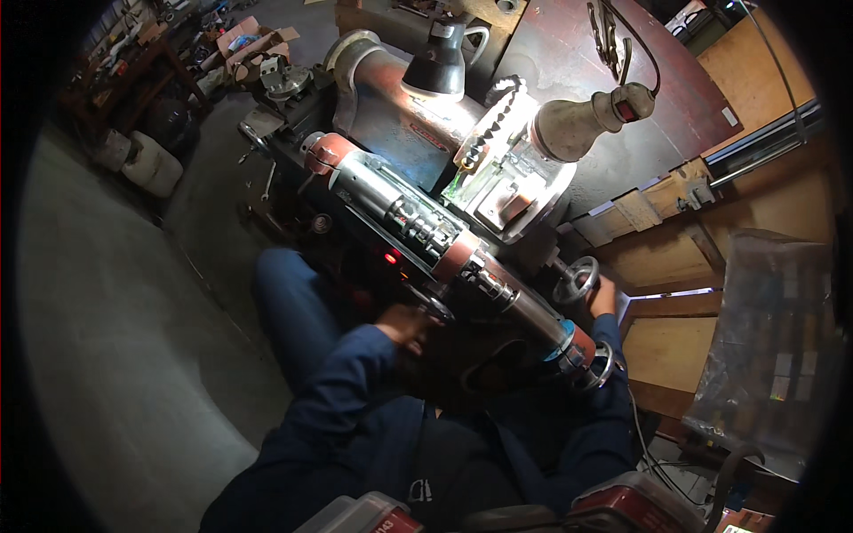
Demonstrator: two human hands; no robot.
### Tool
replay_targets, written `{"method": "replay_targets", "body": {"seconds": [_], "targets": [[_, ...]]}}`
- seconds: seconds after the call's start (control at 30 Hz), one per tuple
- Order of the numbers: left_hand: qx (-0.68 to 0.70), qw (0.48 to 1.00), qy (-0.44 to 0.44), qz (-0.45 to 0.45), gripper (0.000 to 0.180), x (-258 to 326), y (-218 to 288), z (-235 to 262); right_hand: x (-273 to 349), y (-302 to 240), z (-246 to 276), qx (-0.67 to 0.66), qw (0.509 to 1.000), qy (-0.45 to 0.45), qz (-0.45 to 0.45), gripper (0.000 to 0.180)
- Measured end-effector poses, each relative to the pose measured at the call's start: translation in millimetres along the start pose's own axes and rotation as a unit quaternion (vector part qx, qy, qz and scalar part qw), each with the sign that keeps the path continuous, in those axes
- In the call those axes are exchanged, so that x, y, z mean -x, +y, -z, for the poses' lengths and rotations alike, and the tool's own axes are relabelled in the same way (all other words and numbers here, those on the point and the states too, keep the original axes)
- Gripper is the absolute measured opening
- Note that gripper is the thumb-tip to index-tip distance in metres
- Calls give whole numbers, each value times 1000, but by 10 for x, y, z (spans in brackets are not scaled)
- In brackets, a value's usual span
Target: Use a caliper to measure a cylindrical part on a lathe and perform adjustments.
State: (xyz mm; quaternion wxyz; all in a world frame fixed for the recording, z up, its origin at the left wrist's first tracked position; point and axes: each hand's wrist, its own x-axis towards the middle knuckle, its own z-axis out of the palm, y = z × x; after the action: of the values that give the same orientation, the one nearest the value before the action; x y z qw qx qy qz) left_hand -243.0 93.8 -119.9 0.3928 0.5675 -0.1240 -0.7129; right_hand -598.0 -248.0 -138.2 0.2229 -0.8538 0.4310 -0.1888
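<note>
Grey concrete floor [115, 338] fills the left of the view, with a dark workshop wall and wooden panels [764, 80] to the right; a metal lathe [400, 133] runs diagonally between them.

Grip state: the right hand [606, 298] rests against a small spoked handwheel [576, 280] on the far side of the lathe. The fingers appear to curl at its rim, but how firmly they close cannot be told. The left hand [404, 324] sits low at the near side of the machine, at a small dark handwheel or knob [433, 306]; the hand is motion-blurred, so its degree of closure cannot be told.

Workpiece: a long cylindrical shaft [444, 235] lies along the lathe axis, between the two hands. It is bright metal with grooved and threaded sections, and carries reddish-orange bands near both ends and at mid-length.

Clearance: open floor lies to the left of the person's blue-clad leg [284, 306]. To the right, wooden panels and a clear plastic bag [773, 338] stand close to the right arm.

Surroundings: two work lamps, a dark one [438, 62] and a pale one [577, 124], hang over the shaft. A red indicator light [389, 258] glows below it.

Obscured: the machine bed beneath the shaft is in deep shadow. Clutter at the upper left is too small to identify.
</note>
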Motion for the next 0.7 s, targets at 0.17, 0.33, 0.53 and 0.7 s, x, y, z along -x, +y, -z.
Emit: {"method": "replay_targets", "body": {"seconds": [0.17,0.33,0.53,0.7], "targets": [[-340,785,427,-291,28,-784,-882,648,100,-548,475,-360,917,15,-168,24],[-674,694,222,-121,46,-1371,-1238,4,265,-385,136,-97,965,-221,-100,29],[-615,770,54,-159,42,-370,-148,315,529,-223,575,39,982,65,-174,42],[-502,748,428,-73,41,-1963,-2226,1048,1153,-821,640,63,959,-16,-274,47]]}}
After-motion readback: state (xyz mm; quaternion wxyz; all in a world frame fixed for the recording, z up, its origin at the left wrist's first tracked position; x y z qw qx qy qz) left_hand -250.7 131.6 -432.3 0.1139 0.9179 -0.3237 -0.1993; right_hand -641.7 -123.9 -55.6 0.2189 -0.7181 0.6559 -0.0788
